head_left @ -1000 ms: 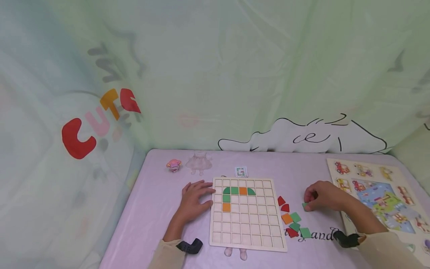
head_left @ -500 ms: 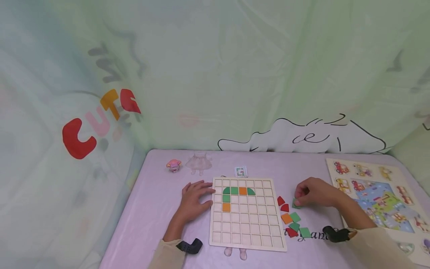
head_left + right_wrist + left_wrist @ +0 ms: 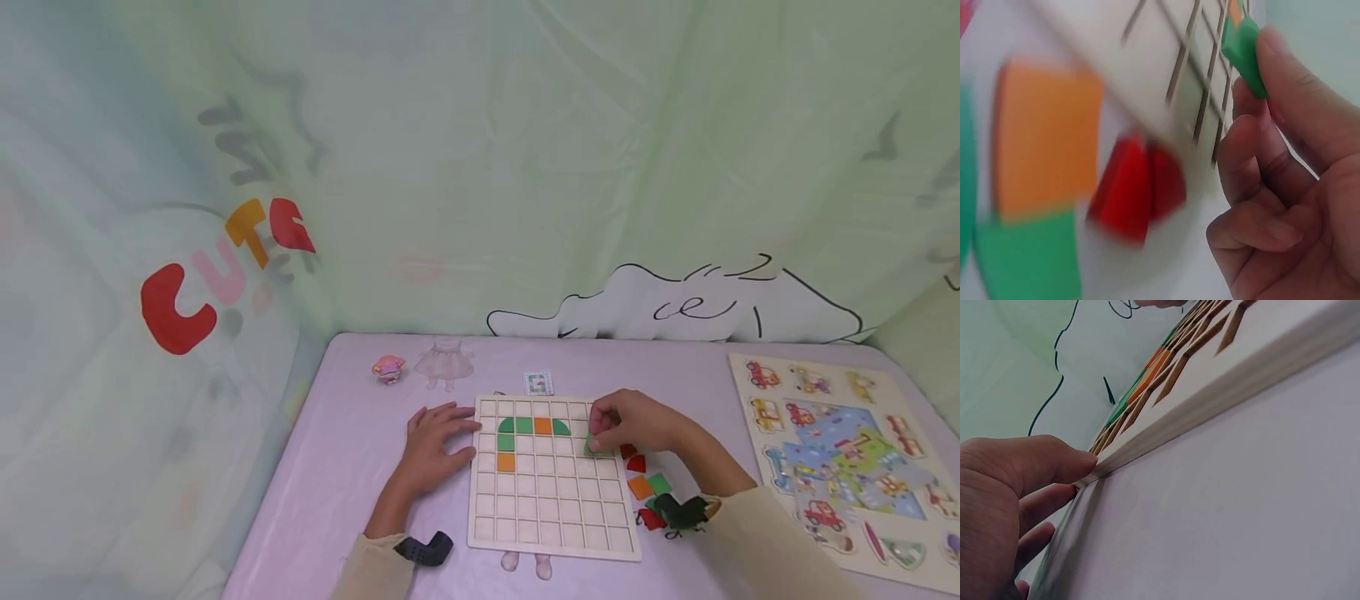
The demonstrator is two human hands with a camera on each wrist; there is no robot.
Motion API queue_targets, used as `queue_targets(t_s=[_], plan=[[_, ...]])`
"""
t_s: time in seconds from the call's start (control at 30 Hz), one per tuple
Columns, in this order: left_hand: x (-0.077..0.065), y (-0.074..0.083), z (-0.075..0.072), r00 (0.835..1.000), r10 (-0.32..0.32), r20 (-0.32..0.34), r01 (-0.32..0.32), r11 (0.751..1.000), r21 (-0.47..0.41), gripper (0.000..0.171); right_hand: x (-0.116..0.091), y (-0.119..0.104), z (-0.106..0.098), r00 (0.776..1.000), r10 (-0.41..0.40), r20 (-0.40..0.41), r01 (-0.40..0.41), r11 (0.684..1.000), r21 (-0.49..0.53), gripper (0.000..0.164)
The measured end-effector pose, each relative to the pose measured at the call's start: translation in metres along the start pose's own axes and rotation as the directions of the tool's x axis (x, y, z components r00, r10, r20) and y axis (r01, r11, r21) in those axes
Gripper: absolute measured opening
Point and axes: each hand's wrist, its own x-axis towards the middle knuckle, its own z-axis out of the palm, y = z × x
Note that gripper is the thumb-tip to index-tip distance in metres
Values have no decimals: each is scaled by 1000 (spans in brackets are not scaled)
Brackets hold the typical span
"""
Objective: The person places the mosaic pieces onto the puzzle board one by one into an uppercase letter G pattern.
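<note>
Right hand (image 3: 628, 419) — pinching green piece (image 3: 1246, 55) — moved over gridded board (image 3: 549, 510) holding six tiles (image 3: 523, 426), left hand (image 3: 437, 446) outspread.

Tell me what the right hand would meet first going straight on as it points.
The right hand, pinching a green tile, points left toward the green quarter-circle on the gridded board; likely that first, though the hand's height above the board is unclear.

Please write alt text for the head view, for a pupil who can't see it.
A right hand pinches a green piece over the right side of a grid board, while the left hand touches its left edge. Six green and orange tiles sit in its cells. Loose pieces lie right of it, a picture puzzle farther right.
</note>
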Motion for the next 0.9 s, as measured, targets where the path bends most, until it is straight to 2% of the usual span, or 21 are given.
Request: queue_targets(t_s=[0.43, 0.57, 0.9], plan=[[2, -2, 2, 1000, -22, 10, 22, 1000, -3, 33, 29, -43, 33, 984, -164, 70, 163, 986, 23, 8], [1, -3, 1, 1000, -22, 14, 22, 1000, -4, 33, 35, -52, 43, 973, -208, 100, 205, 978, 36, 11], [1, -9, 4, 1000, -2, 11, 2, 1000, 6, 34, 45, -71, 68, 966, -227, 122, 218, 973, 79, 10]])
